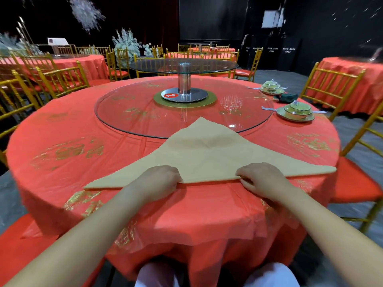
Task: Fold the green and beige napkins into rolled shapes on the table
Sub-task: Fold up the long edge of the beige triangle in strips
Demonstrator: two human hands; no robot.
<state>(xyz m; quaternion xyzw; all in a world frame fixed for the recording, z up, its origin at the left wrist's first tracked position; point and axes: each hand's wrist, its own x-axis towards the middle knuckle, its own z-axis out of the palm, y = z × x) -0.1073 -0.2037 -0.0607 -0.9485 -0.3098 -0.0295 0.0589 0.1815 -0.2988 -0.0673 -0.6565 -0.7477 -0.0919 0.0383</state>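
Note:
A beige napkin [207, 154] lies folded into a wide triangle on the red table [62, 131], its tip pointing away onto the glass turntable. My left hand [159, 179] and my right hand [261, 179] both pinch the long near edge of the napkin, a hand's width apart on either side of its middle, fingers curled over the fold. A dark green napkin [287, 97] sits crumpled at the far right, between two place settings.
A glass turntable [128, 121] with a metal post [184, 81] fills the table's centre. Two covered green bowls on plates [296, 111] [271, 88] stand at the right. Gold chairs [331, 85] ring the table; other red tables stand behind.

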